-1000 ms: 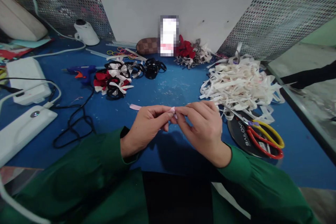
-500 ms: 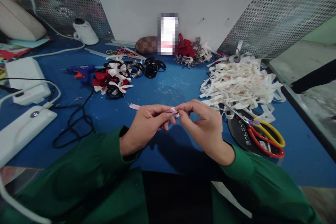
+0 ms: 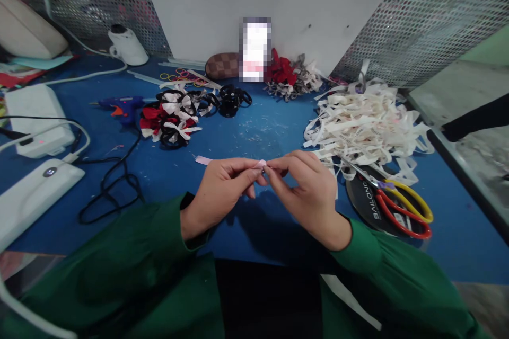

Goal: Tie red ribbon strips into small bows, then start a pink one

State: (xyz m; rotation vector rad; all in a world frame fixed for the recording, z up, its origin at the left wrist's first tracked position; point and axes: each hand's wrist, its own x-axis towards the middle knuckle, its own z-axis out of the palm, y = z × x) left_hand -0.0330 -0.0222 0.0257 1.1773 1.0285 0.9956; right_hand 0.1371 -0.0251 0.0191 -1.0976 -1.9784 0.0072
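A pale pink ribbon [image 3: 203, 160] runs behind my left hand [image 3: 225, 188], its loose end sticking out to the left. A small folded part of it shows between both sets of fingertips, above the blue tabletop. My left hand is closed in a pinch on the ribbon from the left. From the right, my right hand [image 3: 306, 190] pinches the same folded bit with thumb and forefinger. Most of the fold is covered by the fingers, so its shape is unclear.
At right lies a heap of cream ribbon strips [image 3: 361, 122], with red-and-yellow-handled scissors [image 3: 403, 209] on a black disc [image 3: 366, 206]. Left are finished-looking bow hair ties [image 3: 170, 119], a blue glue gun [image 3: 123, 108] and a white power bank [image 3: 40, 196]. A phone [image 3: 255, 50] stands behind.
The fingertips of my right hand have shifted slightly left, closing in on the folded ribbon. Less of the pink fold shows. My left hand has barely moved.
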